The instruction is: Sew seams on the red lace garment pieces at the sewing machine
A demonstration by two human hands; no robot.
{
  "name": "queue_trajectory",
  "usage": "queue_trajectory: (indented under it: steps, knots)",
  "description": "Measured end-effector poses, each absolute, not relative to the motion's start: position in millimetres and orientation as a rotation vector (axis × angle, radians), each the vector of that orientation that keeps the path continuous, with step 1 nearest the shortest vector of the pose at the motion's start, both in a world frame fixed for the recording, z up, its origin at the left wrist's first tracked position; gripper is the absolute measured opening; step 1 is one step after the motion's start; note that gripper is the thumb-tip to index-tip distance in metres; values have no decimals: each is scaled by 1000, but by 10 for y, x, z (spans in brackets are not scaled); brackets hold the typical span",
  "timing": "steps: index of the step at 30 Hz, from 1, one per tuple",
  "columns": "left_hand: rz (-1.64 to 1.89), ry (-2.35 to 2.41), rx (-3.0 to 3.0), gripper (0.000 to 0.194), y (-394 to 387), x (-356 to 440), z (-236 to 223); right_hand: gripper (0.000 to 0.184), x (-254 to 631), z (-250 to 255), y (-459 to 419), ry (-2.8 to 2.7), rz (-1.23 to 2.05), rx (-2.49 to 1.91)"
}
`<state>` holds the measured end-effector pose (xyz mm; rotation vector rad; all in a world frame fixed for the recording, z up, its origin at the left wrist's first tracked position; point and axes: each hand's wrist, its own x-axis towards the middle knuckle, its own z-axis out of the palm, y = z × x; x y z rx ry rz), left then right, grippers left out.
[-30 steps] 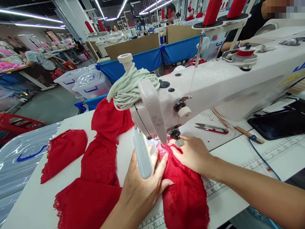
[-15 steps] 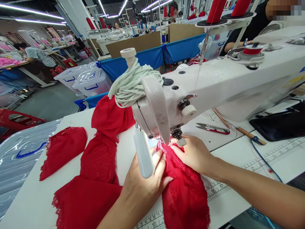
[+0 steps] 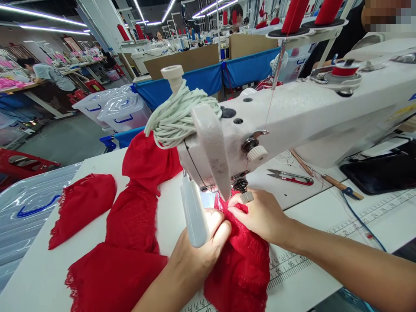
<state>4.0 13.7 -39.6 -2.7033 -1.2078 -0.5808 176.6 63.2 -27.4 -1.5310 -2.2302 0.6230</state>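
Note:
Red lace fabric [image 3: 242, 260] hangs over the table's front from under the head of a white sewing machine [image 3: 292, 108]. My left hand [image 3: 203, 245] is closed on its left edge, fingers curled, partly behind a pale lamp [image 3: 194, 212]. On the other side my right hand [image 3: 263, 214] pinches the same fabric just below the tension knob, close to the needle area. The machine head hides the needle itself. More red lace pieces [image 3: 133, 216] lie on the white table to the left, one small piece [image 3: 86, 203] apart from them.
Thread snips [image 3: 290, 177], a wooden-handled tool [image 3: 341, 186] and a black phone [image 3: 380, 171] lie right of the needle area. A pale cord bundle [image 3: 182, 115] hangs on the machine head. Clear plastic bins [image 3: 121, 112] stand beyond the table; a co-worker's arm shows upper right.
My left fingers have curled from lying flat into a closed grip. The hanging fabric has swung left and bunched up. My right hand has shifted slightly, now pinching the fabric.

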Motion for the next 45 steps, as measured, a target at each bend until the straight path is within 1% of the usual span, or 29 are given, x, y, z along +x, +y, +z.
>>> queue_trajectory:
  steps: [4, 7, 13, 15, 19, 21, 23, 25, 29, 31, 35, 38, 45]
  knots:
    - [-584, -1265, -2631, 25, 98, -4, -533, 19, 1779, -300, 645, -2245, 610, -1546]
    - [-577, -1280, -2538, 27, 50, -25, -615, 19, 1790, -316, 657, -2263, 596, -1549]
    - [-424, -1264, -2490, 37, 0, 49, -501, 19, 1790, -321, 651, -2264, 595, -1550]
    - [-381, -1279, -2514, 39, -10, 69, -437, 19, 1790, -318, 652, -2224, 633, -1507]
    - [-268, -1297, -2494, 53, -29, 79, -392, 19, 1796, -290, 678, -2147, 809, -1387]
    - [-256, -1283, -2449, 55, -31, 78, -406, 17, 1798, -266, 695, -2148, 896, -1386]
    - [-245, -1276, -2434, 54, -29, 75, -425, 12, 1798, -247, 706, -2157, 954, -1415]
    - [-247, -1286, -2446, 53, -26, 71, -435, 12, 1798, -242, 706, -2160, 989, -1449]
    - [-287, -1278, -2462, 54, -21, 70, -420, 28, 1801, -261, 692, -2106, 1008, -1564]
    - [-298, -1233, -2432, 55, -14, 79, -404, 32, 1802, -259, 688, -2107, 1004, -1601]
    - [-303, -1178, -2352, 58, -2, 98, -390, 23, 1800, -215, 690, -2236, 910, -1628]
    - [-308, -1179, -2336, 55, 1, 85, -401, 16, 1802, -176, 688, -2292, 825, -1625]
    - [-273, -1156, -2356, 45, 9, 10, -442, 21, 1794, -103, 670, -2400, 782, -1637]
